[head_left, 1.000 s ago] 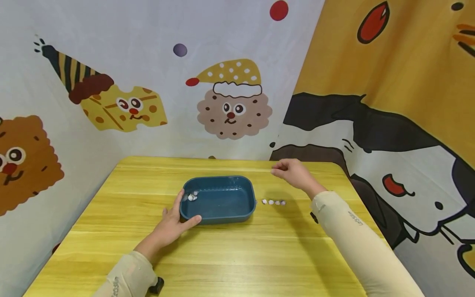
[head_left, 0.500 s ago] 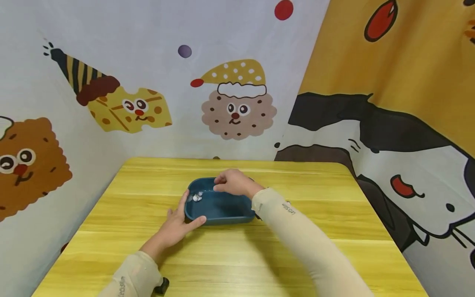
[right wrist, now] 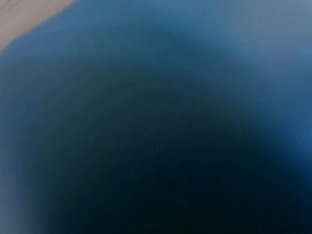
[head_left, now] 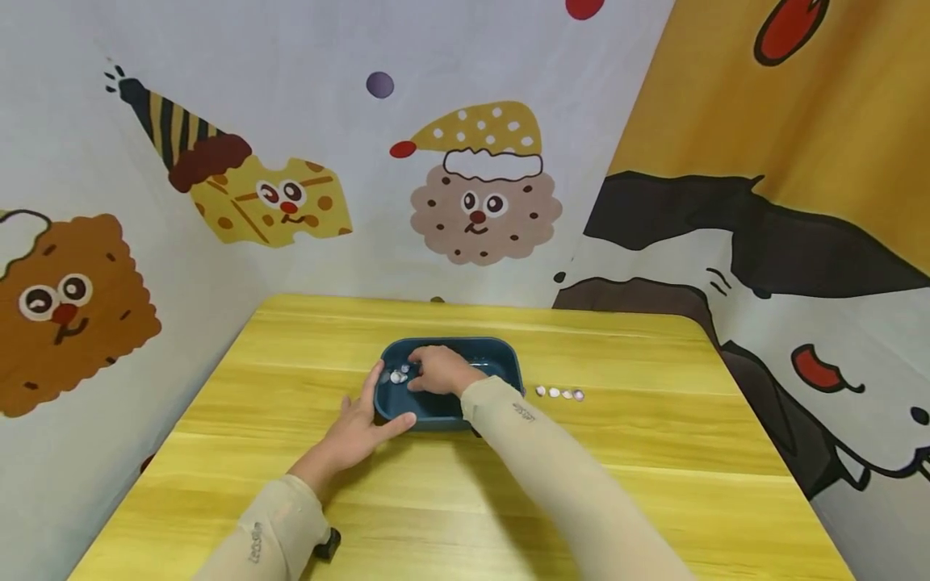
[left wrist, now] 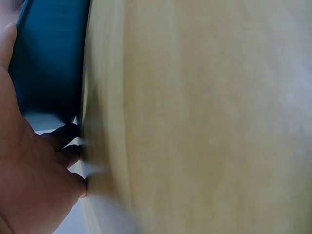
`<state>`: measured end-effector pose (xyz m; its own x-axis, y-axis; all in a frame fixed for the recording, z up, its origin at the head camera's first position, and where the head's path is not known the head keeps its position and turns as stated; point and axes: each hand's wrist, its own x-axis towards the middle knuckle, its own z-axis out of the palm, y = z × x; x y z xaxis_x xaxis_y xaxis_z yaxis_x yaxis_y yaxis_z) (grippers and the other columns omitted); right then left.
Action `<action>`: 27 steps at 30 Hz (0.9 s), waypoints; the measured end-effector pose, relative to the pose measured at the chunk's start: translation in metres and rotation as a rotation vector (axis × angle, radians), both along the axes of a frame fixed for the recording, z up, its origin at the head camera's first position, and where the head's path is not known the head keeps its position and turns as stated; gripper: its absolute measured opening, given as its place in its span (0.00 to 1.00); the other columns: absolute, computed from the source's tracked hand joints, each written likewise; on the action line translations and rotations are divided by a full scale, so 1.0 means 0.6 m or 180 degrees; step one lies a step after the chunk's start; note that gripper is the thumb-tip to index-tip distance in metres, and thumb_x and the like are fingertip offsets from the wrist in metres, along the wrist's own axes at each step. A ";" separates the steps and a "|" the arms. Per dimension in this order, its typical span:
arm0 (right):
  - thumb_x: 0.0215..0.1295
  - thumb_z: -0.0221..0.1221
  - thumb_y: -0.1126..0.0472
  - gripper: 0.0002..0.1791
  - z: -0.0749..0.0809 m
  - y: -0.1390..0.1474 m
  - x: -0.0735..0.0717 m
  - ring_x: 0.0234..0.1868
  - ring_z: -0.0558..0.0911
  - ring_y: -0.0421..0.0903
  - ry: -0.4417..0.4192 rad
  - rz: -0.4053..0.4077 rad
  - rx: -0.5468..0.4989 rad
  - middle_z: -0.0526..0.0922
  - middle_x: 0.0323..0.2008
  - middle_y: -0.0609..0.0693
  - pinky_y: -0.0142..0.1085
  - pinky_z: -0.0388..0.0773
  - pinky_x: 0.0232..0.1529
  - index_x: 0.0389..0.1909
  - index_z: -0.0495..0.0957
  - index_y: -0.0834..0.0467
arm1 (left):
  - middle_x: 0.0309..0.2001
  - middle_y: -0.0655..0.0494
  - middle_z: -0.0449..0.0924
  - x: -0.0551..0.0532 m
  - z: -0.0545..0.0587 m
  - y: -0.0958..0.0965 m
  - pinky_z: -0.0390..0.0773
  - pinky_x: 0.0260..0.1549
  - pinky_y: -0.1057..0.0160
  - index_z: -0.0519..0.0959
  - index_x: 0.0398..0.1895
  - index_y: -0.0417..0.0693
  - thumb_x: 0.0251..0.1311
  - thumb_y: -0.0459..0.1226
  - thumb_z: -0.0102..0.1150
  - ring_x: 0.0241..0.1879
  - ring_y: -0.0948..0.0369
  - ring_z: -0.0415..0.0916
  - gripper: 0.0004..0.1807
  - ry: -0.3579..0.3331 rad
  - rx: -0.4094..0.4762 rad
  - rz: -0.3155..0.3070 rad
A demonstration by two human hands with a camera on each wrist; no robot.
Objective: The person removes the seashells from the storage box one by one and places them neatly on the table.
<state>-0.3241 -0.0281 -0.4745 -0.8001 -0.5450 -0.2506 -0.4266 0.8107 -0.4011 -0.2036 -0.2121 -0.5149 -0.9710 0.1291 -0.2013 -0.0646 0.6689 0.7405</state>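
Note:
A blue rectangular basin (head_left: 443, 424) stands on the table. In the head view my left hand (head_left: 352, 432) spans its near left corner, thumb along the front rim and index finger at the left side. The left wrist view shows the thumb (left wrist: 6, 46) on the basin wall and the other fingers low by the table. My right hand (head_left: 439, 371) is inside the basin, fingers and thumb parted, with the tips right beside a small cluster of whitish, shell-like pieces (head_left: 395, 377). The right wrist view is dark and blurred, showing only blue surface.
Several small whitish-purple pieces (head_left: 555, 393) lie in a row on the yellow wood-grain table (head_left: 654, 452), right of the basin. Cartoon-printed cloth (head_left: 349, 266) hangs behind the table.
My right hand has moved left from above the table on the right, across the basin and down to the whitish pieces inside. My left hand stays at the corner; the head view has shifted slightly.

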 end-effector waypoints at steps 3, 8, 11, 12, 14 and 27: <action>0.74 0.68 0.48 0.30 -0.006 -0.011 0.005 0.69 0.82 0.48 0.0102 -0.0014 0.0072 0.84 0.68 0.49 0.45 0.78 0.71 0.74 0.77 0.49 | 0.87 0.37 0.43 0.001 -0.003 0.002 0.35 0.76 0.19 0.21 0.86 0.75 0.66 0.74 0.57 0.82 0.23 0.26 0.64 0.0000 0.0028 0.0000; 0.74 0.68 0.48 0.27 -0.017 -0.015 0.009 0.72 0.79 0.50 0.0205 -0.0071 0.0063 0.82 0.70 0.47 0.46 0.76 0.73 0.71 0.80 0.48 | 0.88 0.39 0.41 0.001 -0.004 0.006 0.41 0.73 0.16 0.19 0.84 0.80 0.66 0.75 0.55 0.81 0.22 0.22 0.63 -0.0068 0.0034 0.0040; 0.74 0.68 0.48 0.25 -0.022 -0.013 0.008 0.68 0.82 0.49 0.0271 -0.0048 0.0028 0.85 0.66 0.47 0.45 0.79 0.70 0.68 0.83 0.49 | 0.88 0.39 0.40 0.002 -0.003 0.006 0.42 0.73 0.16 0.19 0.84 0.80 0.65 0.75 0.55 0.82 0.23 0.22 0.63 -0.0084 0.0046 0.0053; 0.74 0.68 0.48 0.24 -0.024 -0.012 0.008 0.65 0.84 0.48 0.0289 -0.0029 0.0013 0.86 0.64 0.47 0.45 0.81 0.68 0.67 0.83 0.49 | 0.88 0.39 0.40 0.003 -0.003 0.006 0.43 0.72 0.15 0.20 0.84 0.80 0.65 0.75 0.55 0.81 0.22 0.22 0.63 -0.0082 0.0037 0.0048; 0.73 0.69 0.48 0.22 -0.028 -0.011 0.007 0.61 0.86 0.47 0.0311 0.0022 -0.0051 0.88 0.60 0.47 0.43 0.83 0.64 0.64 0.85 0.49 | 0.88 0.39 0.41 0.005 -0.003 0.004 0.43 0.72 0.15 0.20 0.84 0.80 0.65 0.75 0.55 0.81 0.22 0.22 0.63 -0.0093 0.0034 0.0056; 0.77 0.66 0.54 0.09 -0.025 -0.005 0.014 0.49 0.89 0.42 0.0661 0.0140 -0.0111 0.93 0.49 0.43 0.39 0.87 0.56 0.49 0.92 0.49 | 0.87 0.35 0.43 0.004 0.002 -0.005 0.41 0.73 0.16 0.20 0.85 0.80 0.64 0.76 0.56 0.81 0.23 0.19 0.64 -0.0081 0.0035 0.0072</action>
<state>-0.3155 -0.0309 -0.4895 -0.8078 -0.5860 -0.0632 -0.5377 0.7766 -0.3283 -0.2010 -0.2150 -0.5135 -0.9683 0.1095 -0.2246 -0.0984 0.6589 0.7457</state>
